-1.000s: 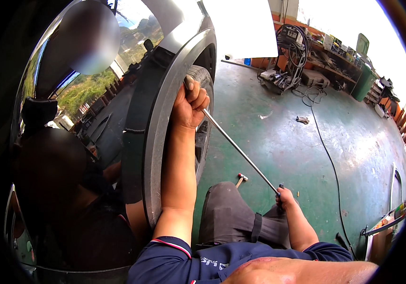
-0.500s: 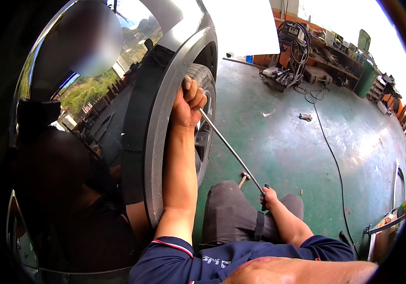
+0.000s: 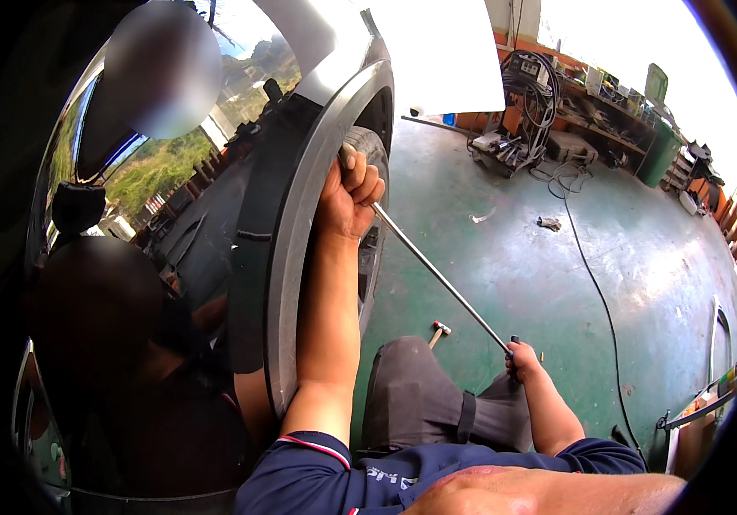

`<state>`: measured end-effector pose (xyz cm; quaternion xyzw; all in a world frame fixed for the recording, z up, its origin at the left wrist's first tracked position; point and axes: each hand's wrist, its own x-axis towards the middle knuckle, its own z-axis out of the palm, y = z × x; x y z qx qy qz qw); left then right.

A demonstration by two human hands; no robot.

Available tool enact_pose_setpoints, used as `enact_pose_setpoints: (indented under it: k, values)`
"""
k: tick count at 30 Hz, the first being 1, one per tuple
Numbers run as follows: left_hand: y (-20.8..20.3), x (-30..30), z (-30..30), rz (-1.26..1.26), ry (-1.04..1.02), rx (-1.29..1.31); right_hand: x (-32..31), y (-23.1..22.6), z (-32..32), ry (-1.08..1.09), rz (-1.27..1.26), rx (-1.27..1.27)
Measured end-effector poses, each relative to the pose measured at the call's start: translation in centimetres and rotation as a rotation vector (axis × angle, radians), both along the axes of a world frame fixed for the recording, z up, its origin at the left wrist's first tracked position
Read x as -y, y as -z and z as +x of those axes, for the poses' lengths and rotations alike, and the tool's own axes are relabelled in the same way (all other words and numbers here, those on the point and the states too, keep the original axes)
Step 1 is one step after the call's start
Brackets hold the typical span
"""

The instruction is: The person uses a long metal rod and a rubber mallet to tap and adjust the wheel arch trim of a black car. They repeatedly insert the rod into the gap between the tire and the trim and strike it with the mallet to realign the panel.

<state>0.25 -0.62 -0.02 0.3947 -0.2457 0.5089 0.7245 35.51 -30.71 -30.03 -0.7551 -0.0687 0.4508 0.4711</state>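
Observation:
A long, slim metal rod (image 3: 441, 273) with a dark handle runs slantwise from the car's wheel opening toward my right knee. Up beside the tyre (image 3: 375, 148), my left hand (image 3: 348, 199) is closed around the rod's far end, just inside the dark wheel arch trim (image 3: 289, 223). Whatever lies beyond that hand, including the rod's tip, is hidden. My right hand (image 3: 524, 360) grips the handle at the near end, above my right thigh. The glossy dark car panel (image 3: 188, 283) to the left mirrors my arm and the surroundings.
On the green floor (image 3: 471, 249) beyond my knees lies a hammer (image 3: 440, 330) with a wooden handle. A black cable (image 3: 600, 283) crosses the floor at right. Farther back stand a cable-hung machine cart (image 3: 527, 94), a cluttered workbench (image 3: 609, 112) and a green bin (image 3: 662, 153).
My right hand has swung the rod's handle end to the right, away from the car. My left hand has kept its grip by the wheel arch, shifting only slightly.

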Motion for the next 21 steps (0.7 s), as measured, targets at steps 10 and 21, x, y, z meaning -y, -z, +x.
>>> enact_pose_setpoints:
  k: [10,21]
  values:
    - [-0.2,0.1,0.0,0.003,-0.004,0.007,-0.2,2.6,-0.2,-0.020,0.020,-0.034]
    - [-0.3,0.2,-0.7,-0.022,-0.050,-0.045,-3.1,8.4,-6.6,0.075,0.161,-0.205]
